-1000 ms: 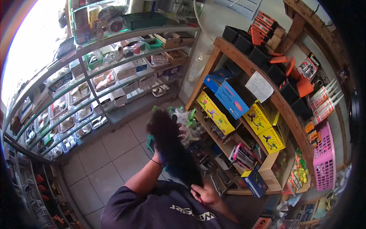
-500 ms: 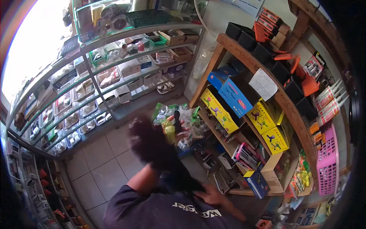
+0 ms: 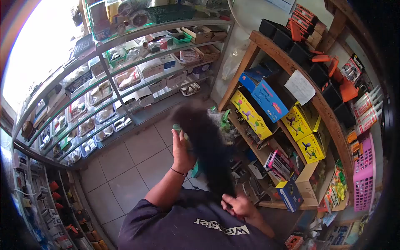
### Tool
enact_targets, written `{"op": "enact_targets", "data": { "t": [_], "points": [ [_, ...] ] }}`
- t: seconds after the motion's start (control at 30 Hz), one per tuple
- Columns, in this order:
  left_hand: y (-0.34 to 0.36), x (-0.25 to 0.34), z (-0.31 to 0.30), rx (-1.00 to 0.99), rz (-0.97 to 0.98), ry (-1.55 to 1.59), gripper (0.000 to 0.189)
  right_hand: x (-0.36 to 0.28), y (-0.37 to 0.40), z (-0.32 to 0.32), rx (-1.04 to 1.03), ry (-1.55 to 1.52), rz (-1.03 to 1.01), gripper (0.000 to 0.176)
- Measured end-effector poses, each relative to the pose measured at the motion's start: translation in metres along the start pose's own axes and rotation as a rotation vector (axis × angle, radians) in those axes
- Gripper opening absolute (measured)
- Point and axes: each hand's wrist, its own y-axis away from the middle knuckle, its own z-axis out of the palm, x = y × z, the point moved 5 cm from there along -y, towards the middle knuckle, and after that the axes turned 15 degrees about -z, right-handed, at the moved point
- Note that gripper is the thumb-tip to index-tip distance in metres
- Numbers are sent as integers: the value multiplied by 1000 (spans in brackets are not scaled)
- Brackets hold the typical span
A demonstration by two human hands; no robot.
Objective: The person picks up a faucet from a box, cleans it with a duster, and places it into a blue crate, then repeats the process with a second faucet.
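Note:
A long, dark, fuzzy duster (image 3: 210, 146) slants across the middle of the view, its upper part smeared by motion. My right hand (image 3: 237, 205) is closed around its lower end, close to my shirt. Left of the duster, my left hand (image 3: 182, 152) is raised with its fingers pointing up. A small green object (image 3: 177, 127) shows at those fingertips; the duster hides most of it and part of the hand, so its kind cannot be made out.
Glass display shelves (image 3: 125, 98) with trays of small parts stand at the left and back. At right, a wooden shelf (image 3: 300, 96) holds yellow boxes (image 3: 250, 113), a blue box (image 3: 268, 101) and black bins. A pink basket (image 3: 364, 179) is beyond. Tiled floor (image 3: 125, 179) lies below.
The duster has swung to the right and now covers the clear plastic bags behind it. My left hand, formerly mostly behind the duster, now shows on its left. The view has shifted slightly.

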Motion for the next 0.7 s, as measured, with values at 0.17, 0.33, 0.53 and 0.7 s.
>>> {"op": "enact_targets", "data": {
  "t": [0.17,0.33,0.53,0.7],
  "points": [
    [1,4,26,56,-33,3,63,6,3,3,101,-177,-4,17],
    [-8,-3,1,-134,-14,-135,56,6,3,9,-58,138,-12,18],
    [6,-5,4,113,-49,204,61,-8,9,4,88,-69,43,17],
    [-5,-3,19,-77,-4,-60,60,-6,2,15,21,401,-741,17]
  ]
}}
